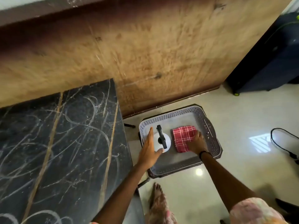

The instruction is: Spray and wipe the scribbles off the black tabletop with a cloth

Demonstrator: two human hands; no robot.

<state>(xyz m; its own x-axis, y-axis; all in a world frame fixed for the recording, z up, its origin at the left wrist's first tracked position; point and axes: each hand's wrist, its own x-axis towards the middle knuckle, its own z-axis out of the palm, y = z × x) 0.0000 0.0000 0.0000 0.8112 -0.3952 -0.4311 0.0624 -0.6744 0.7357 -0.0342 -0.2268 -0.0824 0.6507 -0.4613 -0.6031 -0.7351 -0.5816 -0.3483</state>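
**A:** ok so what's where? biggest stuff first pls

**B:** Wood-grain wall panel fills the top, 10 to 2 o'clock. The black tabletop takes the whole 7 to 9 o'clock side, covered in white scribbles with tan stripes running through the stone. Pale glossy floor from 3 to 5 o'clock, and a dark blue suitcase standing at 2.

**A:** and the cleaning gear?

**B:** Just right of the tabletop, near dead centre, a grey perforated basket sits on a dark stool. Inside it: a red checked cloth on the 3 o'clock side, and a white spray bottle with a black trigger head at the 9 o'clock side.

**A:** hands?

**B:** Left hand is beside the bottle, fingers straight, thumb touching its white body, not wrapped round it. Right hand lies on the cloth, fingers curling over its edge, gripping it. A black band is on that wrist.
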